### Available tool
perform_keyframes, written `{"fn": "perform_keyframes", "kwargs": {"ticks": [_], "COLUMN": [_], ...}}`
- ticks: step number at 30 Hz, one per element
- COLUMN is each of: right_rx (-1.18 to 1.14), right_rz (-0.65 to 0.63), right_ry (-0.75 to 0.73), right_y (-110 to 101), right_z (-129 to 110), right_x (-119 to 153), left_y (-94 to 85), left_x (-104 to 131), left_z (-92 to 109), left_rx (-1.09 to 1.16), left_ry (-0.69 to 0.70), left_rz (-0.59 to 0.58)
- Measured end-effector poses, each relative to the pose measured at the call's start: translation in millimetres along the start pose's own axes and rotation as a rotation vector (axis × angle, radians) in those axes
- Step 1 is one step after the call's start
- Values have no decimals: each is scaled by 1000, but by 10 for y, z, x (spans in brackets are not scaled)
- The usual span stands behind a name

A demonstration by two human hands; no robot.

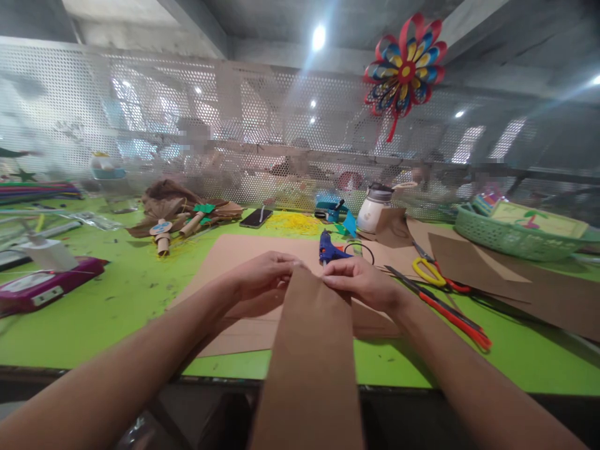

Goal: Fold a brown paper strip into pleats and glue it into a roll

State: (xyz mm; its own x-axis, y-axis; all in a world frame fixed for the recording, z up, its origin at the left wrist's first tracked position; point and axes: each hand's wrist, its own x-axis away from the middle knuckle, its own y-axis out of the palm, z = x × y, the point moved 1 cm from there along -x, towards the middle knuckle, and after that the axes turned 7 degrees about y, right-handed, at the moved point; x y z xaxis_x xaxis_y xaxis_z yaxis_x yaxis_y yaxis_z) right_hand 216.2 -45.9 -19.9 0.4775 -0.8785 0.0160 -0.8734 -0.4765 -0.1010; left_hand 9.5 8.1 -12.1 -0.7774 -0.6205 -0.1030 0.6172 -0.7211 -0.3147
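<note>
Head view: the left hand [265, 275] and the right hand [359, 281] both pinch the far end of a brown paper strip [314, 362], the left at its left corner, the right a little way along the same edge. The strip runs from the fingertips back toward the body, its near part reaching past the front edge of the counter [140, 319]. The paper puckers slightly between the grips, so the step looks like shaping or folding that end. To do it well, keep both pinches light and level, work in small, even folds, and let the long part lie straight so it does not twist or tear.

Beneath the hands lie larger light-brown sheets [234, 275]; just beyond is a blue glue gun [327, 247], whose nozzle deserves care if hot. Red-handled scissors [462, 317] lie near the right forearm, with yellow-handled scissors [429, 273] beyond. Farther off are yellow shreds [295, 223], a phone [255, 217] and a green basket [506, 236].
</note>
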Motion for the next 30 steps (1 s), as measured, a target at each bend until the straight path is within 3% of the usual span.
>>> {"fn": "perform_keyframes", "kwargs": {"ticks": [4,9,16,21,25,30], "right_rx": [114,183,172,150,173,135], "right_rz": [73,186,201,212,276,290], "right_ry": [78,70,63,68,26,37], "right_y": [4,73,51,3,13,83], "right_z": [20,37,63,129,113,90], "right_x": [-26,-59,-64,-90,-98,-53], "left_y": [1,91,56,24,15,44], "left_x": [-6,-14,-11,-18,-10,15], "left_z": [25,63,49,1,-14,39], "left_rx": [135,-150,-302,-363,-326,-202], "left_ry": [-67,-19,-8,18,59,15], "left_rz": [11,-86,45,70,41,-73]}}
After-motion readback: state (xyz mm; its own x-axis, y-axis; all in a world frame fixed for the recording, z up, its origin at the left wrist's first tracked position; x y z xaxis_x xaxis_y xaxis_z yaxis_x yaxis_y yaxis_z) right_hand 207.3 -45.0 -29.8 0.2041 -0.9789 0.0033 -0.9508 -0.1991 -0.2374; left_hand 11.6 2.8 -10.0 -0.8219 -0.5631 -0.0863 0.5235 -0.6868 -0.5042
